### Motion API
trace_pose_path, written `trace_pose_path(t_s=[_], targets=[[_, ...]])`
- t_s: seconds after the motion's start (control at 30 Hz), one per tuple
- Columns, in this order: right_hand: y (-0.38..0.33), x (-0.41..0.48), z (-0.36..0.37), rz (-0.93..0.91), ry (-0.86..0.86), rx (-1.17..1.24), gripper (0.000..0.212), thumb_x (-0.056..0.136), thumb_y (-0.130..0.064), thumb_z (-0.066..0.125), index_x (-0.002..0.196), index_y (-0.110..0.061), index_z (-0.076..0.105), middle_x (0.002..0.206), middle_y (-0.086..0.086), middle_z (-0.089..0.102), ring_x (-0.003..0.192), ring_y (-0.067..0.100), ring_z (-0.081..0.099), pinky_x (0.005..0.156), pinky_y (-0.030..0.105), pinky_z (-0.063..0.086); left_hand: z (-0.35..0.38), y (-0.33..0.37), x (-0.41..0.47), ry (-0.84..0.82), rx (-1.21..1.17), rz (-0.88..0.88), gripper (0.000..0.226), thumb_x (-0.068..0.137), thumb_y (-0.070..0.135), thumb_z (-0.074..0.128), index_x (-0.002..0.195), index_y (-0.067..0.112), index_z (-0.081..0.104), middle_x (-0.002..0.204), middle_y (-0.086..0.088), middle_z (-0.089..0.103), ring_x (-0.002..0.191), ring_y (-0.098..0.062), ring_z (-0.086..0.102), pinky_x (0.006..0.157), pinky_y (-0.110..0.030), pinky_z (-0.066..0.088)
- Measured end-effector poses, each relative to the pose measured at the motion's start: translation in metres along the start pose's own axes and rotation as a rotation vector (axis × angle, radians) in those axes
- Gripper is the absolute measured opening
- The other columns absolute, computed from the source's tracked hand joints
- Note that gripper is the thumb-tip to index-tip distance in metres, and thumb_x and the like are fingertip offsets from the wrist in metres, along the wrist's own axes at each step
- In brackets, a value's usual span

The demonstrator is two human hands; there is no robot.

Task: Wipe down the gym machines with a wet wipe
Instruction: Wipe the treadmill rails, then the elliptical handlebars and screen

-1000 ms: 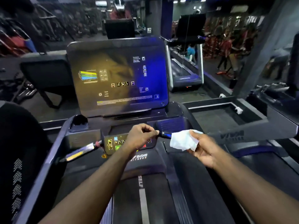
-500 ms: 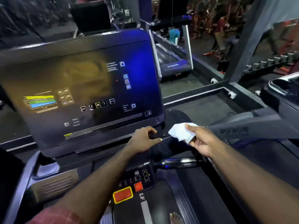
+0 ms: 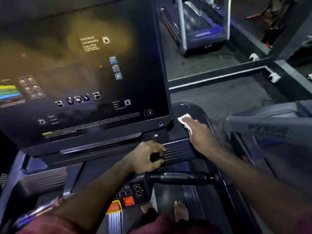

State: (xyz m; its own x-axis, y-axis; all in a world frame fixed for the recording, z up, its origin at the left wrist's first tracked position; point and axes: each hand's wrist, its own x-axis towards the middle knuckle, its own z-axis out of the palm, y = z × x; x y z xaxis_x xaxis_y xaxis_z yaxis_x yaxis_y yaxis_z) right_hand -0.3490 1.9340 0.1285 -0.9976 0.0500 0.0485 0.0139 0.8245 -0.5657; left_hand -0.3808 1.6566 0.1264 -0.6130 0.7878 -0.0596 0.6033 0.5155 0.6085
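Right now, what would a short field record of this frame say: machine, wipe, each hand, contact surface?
machine: dark treadmill console with large touchscreen
wipe: white wet wipe, flat on glossy black side tray right of the screen
right hand: fingers straight, presses wipe onto tray
left hand: fingers curled, rests on ribbed black ledge below screen; grip unclear
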Motion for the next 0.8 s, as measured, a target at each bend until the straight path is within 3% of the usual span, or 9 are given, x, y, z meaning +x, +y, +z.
trace_pose_path(t_s=[0.03,0.1,0.13,0.23,0.4,0.47,0.6,0.7,0.8], targets=[[0.005,0.001,0.01,-0.07,-0.068,-0.067,0.058,0.098,0.003,0.052,0.151,-0.019,0.052,0.152,0.01,0.055,0.14,0.022,0.049,0.119,0.032,0.033,0.001,0.0,0.002,-0.013,-0.012,-0.004,0.028,0.087,0.039,0.07,0.092,0.013,0.077,0.12,0.004,0.076,0.109,-0.01,0.069,0.097,-0.032,0.055],[0.009,0.002,0.021,-0.155,-0.1,-0.174,0.056,0.1,-0.003,0.05,0.156,-0.008,0.044,0.161,0.013,0.043,0.153,0.026,0.034,0.127,0.035,0.015,0.002,0.0,0.007,-0.054,-0.025,-0.023,0.031,0.086,0.044,0.069,0.082,0.015,0.078,0.112,0.006,0.078,0.103,-0.007,0.071,0.092,-0.032,0.057],[0.006,0.0,0.022,-0.17,-0.087,-0.236,0.054,0.105,-0.019,0.045,0.157,-0.007,0.041,0.163,0.013,0.04,0.155,0.025,0.03,0.129,0.038,0.013,0.003,0.001,0.009,-0.065,-0.035,-0.028,0.031,0.086,0.045,0.07,0.077,0.016,0.078,0.109,0.007,0.078,0.1,-0.004,0.071,0.089,-0.032,0.057],[0.006,-0.004,0.029,-0.203,-0.127,-0.438,0.075,0.107,-0.057,0.019,0.163,-0.008,0.026,0.171,0.009,0.024,0.16,0.021,0.015,0.131,0.045,0.01,0.005,0.003,0.017,-0.081,-0.063,-0.037,0.034,0.087,0.043,0.071,0.067,0.016,0.078,0.093,0.01,0.08,0.088,-0.003,0.073,0.081,-0.031,0.058],[0.0,-0.014,0.027,-0.255,-0.186,-0.53,0.09,0.102,-0.075,0.01,0.167,-0.012,0.01,0.174,0.004,0.011,0.161,0.017,0.004,0.13,0.048,0.007,0.006,0.014,0.038,-0.256,0.133,-0.094,0.044,0.087,0.052,0.067,0.063,0.015,0.073,0.06,0.006,0.07,0.055,-0.006,0.064,0.059,-0.025,0.052],[-0.002,-0.021,0.025,-0.292,-0.209,-0.521,0.092,0.101,-0.077,0.01,0.167,-0.014,0.005,0.174,0.001,0.006,0.161,0.014,0.002,0.13,0.048,0.006,0.007,0.017,0.045,-0.275,0.198,-0.085,0.042,0.087,0.052,0.068,0.065,0.017,0.072,0.058,0.006,0.068,0.052,-0.004,0.059,0.057,-0.022,0.047],[0.006,-0.028,0.015,-0.33,-0.232,-0.531,0.082,0.104,-0.071,0.008,0.167,-0.02,0.005,0.174,-0.004,0.007,0.16,0.011,0.006,0.129,0.051,0.007,0.009,0.015,0.047,-0.265,0.212,-0.069,0.038,0.087,0.05,0.068,0.068,0.017,0.07,0.061,0.007,0.068,0.055,-0.008,0.061,0.059,-0.025,0.051],[0.019,-0.018,0.007,-0.245,-0.192,-0.513,0.069,0.107,-0.059,0.01,0.167,-0.026,0.008,0.173,-0.008,0.013,0.159,0.007,0.009,0.129,0.052,0.005,0.01,0.013,0.047,-0.264,0.223,-0.064,0.039,0.088,0.049,0.067,0.067,0.017,0.069,0.061,0.008,0.067,0.056,-0.006,0.06,0.06,-0.023,0.049],[0.021,0.01,0.005,-0.149,-0.18,-0.443,0.063,0.108,-0.053,0.011,0.167,-0.03,0.004,0.173,-0.013,0.007,0.159,0.005,0.004,0.129,0.053,-0.004,0.011,0.011,0.046,-0.256,0.219,-0.069,0.039,0.089,0.049,0.066,0.066,0.018,0.067,0.062,0.009,0.067,0.057,-0.005,0.06,0.06,-0.024,0.049]])
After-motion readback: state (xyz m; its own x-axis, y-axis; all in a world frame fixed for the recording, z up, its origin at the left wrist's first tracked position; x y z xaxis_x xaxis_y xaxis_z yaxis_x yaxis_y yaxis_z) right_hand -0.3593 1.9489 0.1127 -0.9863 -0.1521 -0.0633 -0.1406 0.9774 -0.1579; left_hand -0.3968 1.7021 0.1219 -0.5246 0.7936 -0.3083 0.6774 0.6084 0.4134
